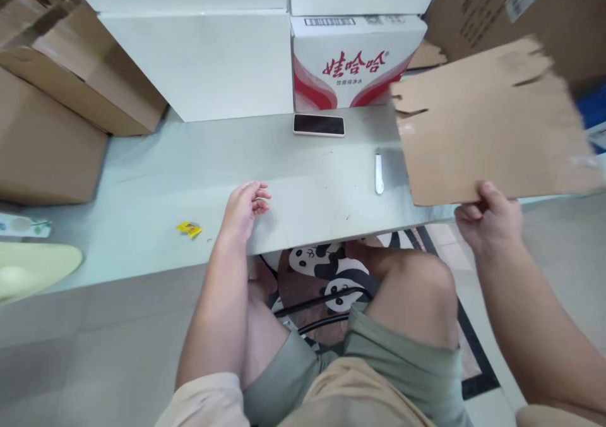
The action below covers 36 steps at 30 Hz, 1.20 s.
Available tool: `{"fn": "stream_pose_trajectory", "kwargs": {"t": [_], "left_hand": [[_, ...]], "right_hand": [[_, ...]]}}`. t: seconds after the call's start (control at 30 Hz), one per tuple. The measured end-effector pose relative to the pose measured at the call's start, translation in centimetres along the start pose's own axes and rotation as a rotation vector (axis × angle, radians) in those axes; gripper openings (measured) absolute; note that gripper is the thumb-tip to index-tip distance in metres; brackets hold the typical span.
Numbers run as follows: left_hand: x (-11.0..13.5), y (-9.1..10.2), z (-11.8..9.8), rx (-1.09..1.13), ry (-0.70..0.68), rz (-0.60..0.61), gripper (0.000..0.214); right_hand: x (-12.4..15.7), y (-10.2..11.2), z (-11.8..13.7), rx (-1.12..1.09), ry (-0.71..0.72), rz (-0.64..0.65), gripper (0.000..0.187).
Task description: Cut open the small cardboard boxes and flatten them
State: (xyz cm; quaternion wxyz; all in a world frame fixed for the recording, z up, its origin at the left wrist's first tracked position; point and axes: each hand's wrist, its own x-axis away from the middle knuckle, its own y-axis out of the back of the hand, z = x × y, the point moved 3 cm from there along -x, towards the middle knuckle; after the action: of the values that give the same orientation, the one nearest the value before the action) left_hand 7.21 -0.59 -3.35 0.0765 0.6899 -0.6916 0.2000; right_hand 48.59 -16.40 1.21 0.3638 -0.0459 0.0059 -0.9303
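Observation:
My right hand (487,222) grips the near edge of a flat piece of brown cardboard (492,120) and holds it up over the right end of the pale table (156,180). The cardboard's far edge is torn and blurred. My left hand (243,209) rests on the table near its front edge, fingers loosely curled, holding nothing. A white box cutter (379,171) lies on the table just left of the cardboard. A phone (319,124) lies face up farther back.
White boxes (208,60) and a red-printed white carton (353,60) stand at the table's back. Brown cardboard boxes (42,136) crowd the left. A small yellow wrapper (189,228) lies left of my left hand. A panda-print mat (326,269) is under the table by my knees.

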Motion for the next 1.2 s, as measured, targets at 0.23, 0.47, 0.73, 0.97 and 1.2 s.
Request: {"fn": "stream_pose_trajectory", "kwargs": {"t": [0.23,0.47,0.73,0.97,1.2], "left_hand": [[-0.2,0.0,0.1,-0.046,-0.012,-0.013,0.015],[-0.7,-0.9,0.0,0.012,-0.091,0.067,0.015],[0.7,1.0,-1.0,0.108,-0.146,0.09,0.018],[1.8,3.5,-2.2,0.281,-0.207,0.018,0.018],[1.8,6.6,-3.4,0.453,-0.185,-0.109,0.024]], "right_hand": [[-8.1,-4.1,6.8,-0.06,0.076,-0.447,0.035],[-11.2,-11.5,9.0,0.194,-0.001,-0.133,0.032],[-2.3,-12.7,1.5,0.439,-0.147,0.211,0.019],[4.5,-24.5,-0.2,0.711,0.041,0.74,0.01],[13.7,-43.0,0.7,0.811,0.481,1.137,0.019]]}}
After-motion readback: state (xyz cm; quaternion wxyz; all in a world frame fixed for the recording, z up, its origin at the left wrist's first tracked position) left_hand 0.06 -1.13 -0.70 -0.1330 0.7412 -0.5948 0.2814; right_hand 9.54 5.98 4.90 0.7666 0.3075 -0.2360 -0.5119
